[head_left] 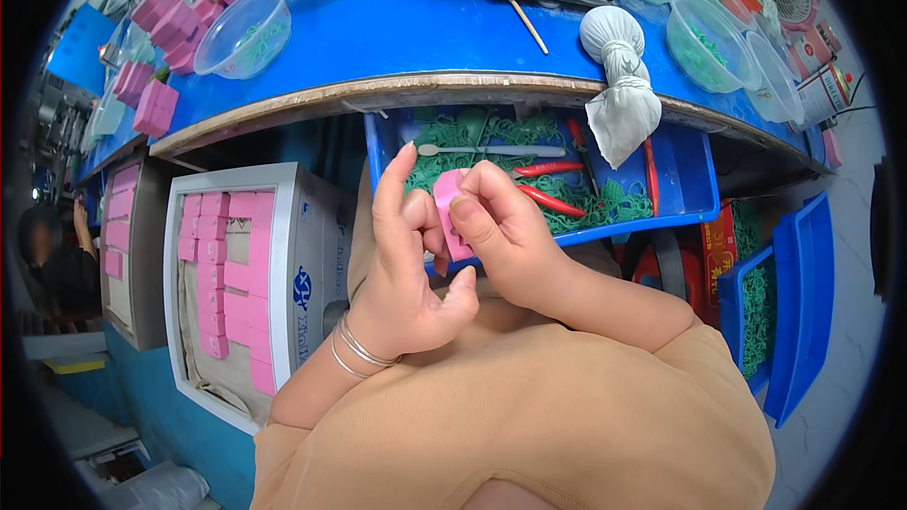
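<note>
A pink block (450,212), which looks like a rubber mould, is gripped in my right hand (510,227), between the thumb and curled fingers. My left hand (406,255) is at the block's left side, index finger raised and thumb spread apart. Its other fingers curl close to the block; whether they touch it I cannot tell. Below and beyond the hands is a blue drawer tray (694,170) with tangled green strands (619,203). On the strands lie red-handled tools (551,200) and a pale long-handled tool (501,149).
On the blue bench (397,33) are a tied white cloth pouch (619,57), a wooden stick (527,25), clear bowls (248,33) and stacked pink blocks (175,24). A white-framed box (283,274) holding pink blocks stands left. Blue trays (803,293) lean right. A person (61,255) sits far left.
</note>
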`<state>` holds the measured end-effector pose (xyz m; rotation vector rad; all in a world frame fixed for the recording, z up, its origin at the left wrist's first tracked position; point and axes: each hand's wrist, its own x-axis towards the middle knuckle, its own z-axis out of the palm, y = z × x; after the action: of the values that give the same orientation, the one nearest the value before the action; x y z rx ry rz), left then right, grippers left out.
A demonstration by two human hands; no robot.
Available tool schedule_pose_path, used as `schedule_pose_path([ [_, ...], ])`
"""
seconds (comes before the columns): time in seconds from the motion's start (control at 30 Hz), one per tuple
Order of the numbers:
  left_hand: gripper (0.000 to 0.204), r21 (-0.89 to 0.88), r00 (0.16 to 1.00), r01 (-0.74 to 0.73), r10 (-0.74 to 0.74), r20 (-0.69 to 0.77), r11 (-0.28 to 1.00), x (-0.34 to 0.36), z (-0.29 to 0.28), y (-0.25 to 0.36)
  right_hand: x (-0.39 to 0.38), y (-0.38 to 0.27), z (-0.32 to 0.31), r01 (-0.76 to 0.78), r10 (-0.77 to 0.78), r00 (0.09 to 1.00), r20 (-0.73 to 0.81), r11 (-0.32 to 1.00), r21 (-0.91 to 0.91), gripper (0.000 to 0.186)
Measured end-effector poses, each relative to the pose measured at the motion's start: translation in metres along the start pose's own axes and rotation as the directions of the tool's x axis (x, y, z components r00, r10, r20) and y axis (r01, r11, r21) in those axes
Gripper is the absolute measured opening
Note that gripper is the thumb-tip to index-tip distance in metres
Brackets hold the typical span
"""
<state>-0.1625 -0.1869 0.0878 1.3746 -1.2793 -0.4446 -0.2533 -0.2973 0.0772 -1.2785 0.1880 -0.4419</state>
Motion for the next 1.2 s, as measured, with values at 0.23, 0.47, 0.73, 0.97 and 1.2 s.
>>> schedule_pose_path([
  [0.23,0.083,-0.101,0.995,0.004,-0.014,-0.099,0.995,-0.001,0.005,-0.004,0.000,-0.003,0.001,0.267,-0.298,0.954,-0.009,0.866,-0.422,0.024],
  [0.47,0.070,0.055,0.978,0.116,-0.104,-0.182,0.992,0.003,0.003,0.006,0.000,0.004,-0.001,0.344,-0.421,0.906,-0.038,0.787,-0.513,0.024],
  [0.73,0.060,0.055,0.958,0.201,-0.184,-0.220,0.978,0.001,0.004,0.008,0.001,0.012,-0.001,0.253,-0.270,0.952,-0.146,0.959,-0.126,0.019],
  [0.97,0.055,-0.029,0.951,0.241,-0.242,-0.195,0.970,-0.002,0.001,0.006,0.004,0.007,-0.005,0.118,-0.110,0.973,-0.202,0.992,0.031,0.016],
  [1.2,0.051,0.032,0.969,0.175,-0.166,-0.185,0.984,-0.002,0.000,0.002,0.005,0.003,-0.008,0.047,-0.022,0.983,-0.185,0.990,0.133,0.013],
])
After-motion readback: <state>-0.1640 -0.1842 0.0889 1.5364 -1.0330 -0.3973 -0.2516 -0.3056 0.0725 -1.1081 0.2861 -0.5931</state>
